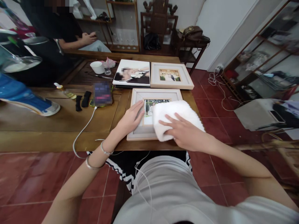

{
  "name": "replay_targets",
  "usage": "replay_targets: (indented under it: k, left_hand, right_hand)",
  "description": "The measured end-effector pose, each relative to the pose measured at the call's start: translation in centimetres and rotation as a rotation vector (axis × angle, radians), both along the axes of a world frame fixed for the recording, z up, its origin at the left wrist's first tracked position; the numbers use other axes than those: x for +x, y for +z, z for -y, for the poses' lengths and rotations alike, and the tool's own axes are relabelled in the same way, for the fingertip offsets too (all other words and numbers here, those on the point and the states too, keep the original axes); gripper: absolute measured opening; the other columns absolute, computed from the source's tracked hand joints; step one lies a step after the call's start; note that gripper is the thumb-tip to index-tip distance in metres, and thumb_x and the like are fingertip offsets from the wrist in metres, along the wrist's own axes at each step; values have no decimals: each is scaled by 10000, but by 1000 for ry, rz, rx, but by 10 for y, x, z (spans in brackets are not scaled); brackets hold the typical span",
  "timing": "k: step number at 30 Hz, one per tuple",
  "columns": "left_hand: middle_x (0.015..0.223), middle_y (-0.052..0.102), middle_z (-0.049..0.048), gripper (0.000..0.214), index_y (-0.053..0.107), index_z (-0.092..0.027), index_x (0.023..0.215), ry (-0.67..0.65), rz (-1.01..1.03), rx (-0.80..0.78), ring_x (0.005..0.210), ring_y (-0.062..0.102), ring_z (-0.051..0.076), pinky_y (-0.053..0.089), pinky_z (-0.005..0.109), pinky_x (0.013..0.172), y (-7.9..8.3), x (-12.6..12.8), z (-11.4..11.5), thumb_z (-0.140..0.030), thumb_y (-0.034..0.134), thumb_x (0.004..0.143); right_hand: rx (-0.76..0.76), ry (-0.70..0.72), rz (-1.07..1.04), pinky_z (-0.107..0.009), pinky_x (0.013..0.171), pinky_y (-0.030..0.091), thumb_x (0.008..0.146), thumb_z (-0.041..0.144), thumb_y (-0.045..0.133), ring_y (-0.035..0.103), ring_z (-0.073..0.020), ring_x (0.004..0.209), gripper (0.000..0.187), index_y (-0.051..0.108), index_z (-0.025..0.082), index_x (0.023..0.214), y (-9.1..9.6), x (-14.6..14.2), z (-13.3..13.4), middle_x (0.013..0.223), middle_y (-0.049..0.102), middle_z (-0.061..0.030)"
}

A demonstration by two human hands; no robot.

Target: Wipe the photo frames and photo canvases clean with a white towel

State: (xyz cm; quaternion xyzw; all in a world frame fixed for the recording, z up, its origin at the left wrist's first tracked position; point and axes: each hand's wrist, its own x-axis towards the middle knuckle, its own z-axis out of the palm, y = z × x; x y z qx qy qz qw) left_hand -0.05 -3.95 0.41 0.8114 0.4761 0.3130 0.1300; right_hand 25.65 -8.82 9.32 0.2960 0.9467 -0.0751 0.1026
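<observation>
A light wooden picture frame (137,134) with a photo inside lies flat on the table in front of me. My left hand (130,118) rests flat on its left side, fingers stretched out together. Over the right half of the frame, my right hand (181,129) holds a thick white fluffy cloth (182,109), with fingers spread across its top. The cloth covers part of the photo and hangs past the frame's right edge. Behind it, a second picture frame (188,81) lies beside a white-covered photo album or panel (140,79).
On the wooden table (98,124) to the left lie a phone (102,93) on a white cable, two black strips, a small dropper bottle (66,91), a white cup (97,67) and a blue bottle (25,96). Another person's hands (88,39) are across the table.
</observation>
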Motion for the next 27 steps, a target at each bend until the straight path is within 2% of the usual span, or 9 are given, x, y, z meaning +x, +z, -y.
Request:
replay_targets:
  k: [5,7,10,14,18,20,22,24,27]
  left_hand:
    - [1452,497,179,485,523,-99,1360,-14,-49,-14,1385,426,295,333,487,1171,-4,-1,-3,-372,406,976]
    - [1446,500,191,486,531,-86,1349,-19,-59,-3,1387,423,301,337,490,1168,-6,-2,-4,-363,424,965]
    - [1443,506,183,471,538,-102,1344,-27,-67,4,1385,427,297,345,497,1163,-8,-3,-5,-354,433,959]
    - [1443,505,184,468,541,-101,1337,-26,-79,0,1387,424,295,347,493,1163,-7,-4,-5,-356,429,961]
    - [1440,505,190,470,545,-82,1324,-24,-84,0,1385,425,298,350,483,1163,-5,-3,-5,-357,422,963]
    - [1400,546,181,446,569,-96,1297,-15,-86,7,1354,463,301,376,487,1145,-3,-2,-5,-350,426,959]
    - [1322,608,168,409,599,-118,1257,-2,-83,9,1285,531,298,420,482,1110,-1,-1,-5,-337,434,953]
    - [1280,633,165,393,610,-120,1238,-1,-75,12,1241,565,292,445,467,1088,1,0,-5,-323,437,950]
    - [1349,586,185,421,589,-93,1270,-21,-69,15,1303,516,296,413,466,1116,0,0,-6,-321,435,952]
  right_hand:
    - [41,-164,-13,-620,1174,214,682,-4,434,274,-307,1458,453,737,207,945,9,52,2,1484,480,-1]
    - [49,-203,-59,-622,1176,204,684,-1,421,256,-290,1467,473,727,223,965,3,63,-7,1499,459,11]
    - [90,-305,-188,-624,1164,221,717,10,418,216,-295,1479,521,683,197,1125,-14,63,-40,1531,418,-48]
    - [141,-397,-404,-632,1151,222,777,60,446,211,-310,1479,499,616,146,1239,-32,34,-102,1427,541,-112]
    - [180,-155,-391,-629,1175,122,715,5,432,140,-289,1499,608,579,137,1290,-32,-24,-143,1480,476,-122]
    - [182,20,-319,-612,1183,105,703,-12,439,144,-271,1499,640,561,149,1310,-31,-53,-149,1502,449,-119]
    - [189,139,-260,-596,1181,131,714,-31,425,198,-261,1486,637,556,148,1311,-31,-75,-150,1463,499,-118]
    - [200,154,-230,-592,1173,163,727,-42,413,277,-271,1457,612,572,134,1292,-32,-84,-148,1403,555,-127]
    - [203,84,-182,-617,1164,159,731,-35,427,337,-292,1425,589,597,125,1272,-29,-76,-142,1351,591,-143]
